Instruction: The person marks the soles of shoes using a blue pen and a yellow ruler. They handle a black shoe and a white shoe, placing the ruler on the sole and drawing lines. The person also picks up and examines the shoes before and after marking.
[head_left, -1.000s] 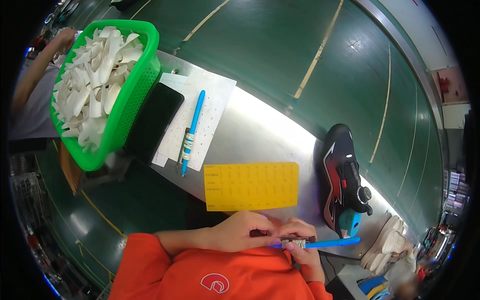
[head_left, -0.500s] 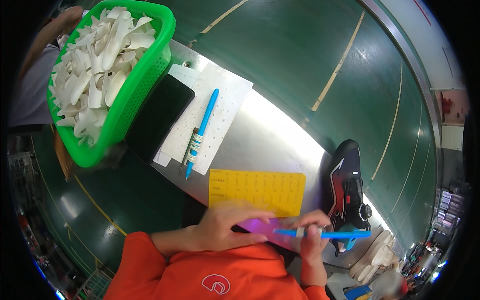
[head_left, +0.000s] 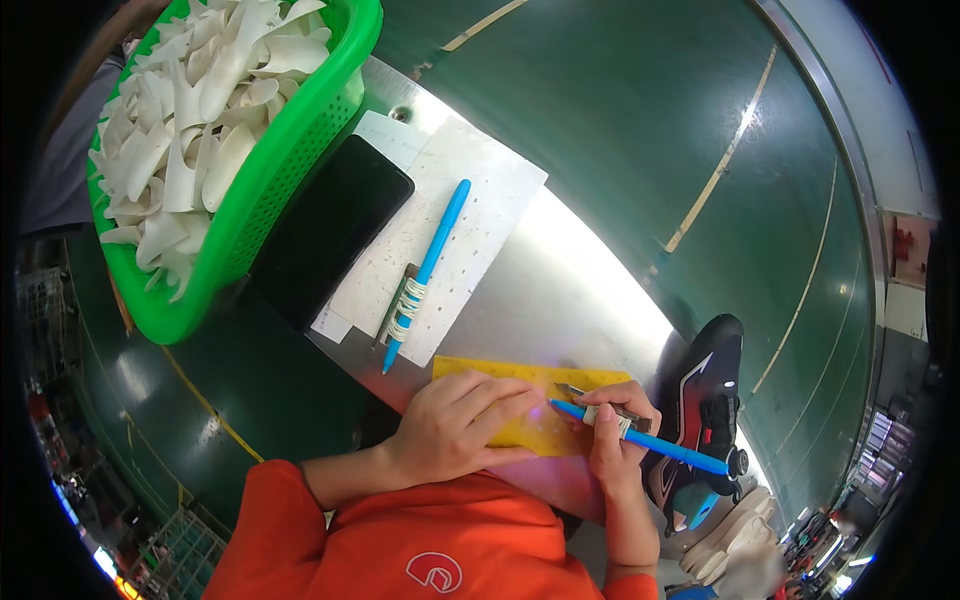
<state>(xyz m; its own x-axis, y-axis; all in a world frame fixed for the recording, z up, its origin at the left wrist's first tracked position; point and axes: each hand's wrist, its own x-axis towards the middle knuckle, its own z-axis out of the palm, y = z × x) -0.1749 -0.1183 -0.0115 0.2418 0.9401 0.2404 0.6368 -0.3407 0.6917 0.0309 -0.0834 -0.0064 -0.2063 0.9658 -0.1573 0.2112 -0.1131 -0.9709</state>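
Note:
My right hand (head_left: 620,430) grips a blue pen (head_left: 680,452) with a slim metal piece bound to it by a white wrapping. The pen's tip points left over a yellow rectangular sheet (head_left: 515,440) marked with rows of small dark print. My left hand (head_left: 455,425) lies on the sheet with its fingers stretched toward the pen tip, hiding part of the sheet. A second blue pen (head_left: 445,232), also wrapped together with a metal piece, rests on white perforated sheets (head_left: 480,195) farther off. To the right of my right hand stands a black sports shoe (head_left: 705,400) with red details.
At the far left a green basket (head_left: 290,160) is heaped with white curved pieces (head_left: 165,150). A black phone (head_left: 335,225) lies beside it on the metal table (head_left: 560,270). Pale shoe parts (head_left: 735,535) sit at the lower right; a person's arm (head_left: 85,110) shows behind the basket.
My left hand has come down onto the yellow sheet. My right hand has brought the pen up over the sheet, now slanting with its tip raised. The whole view has shifted slightly.

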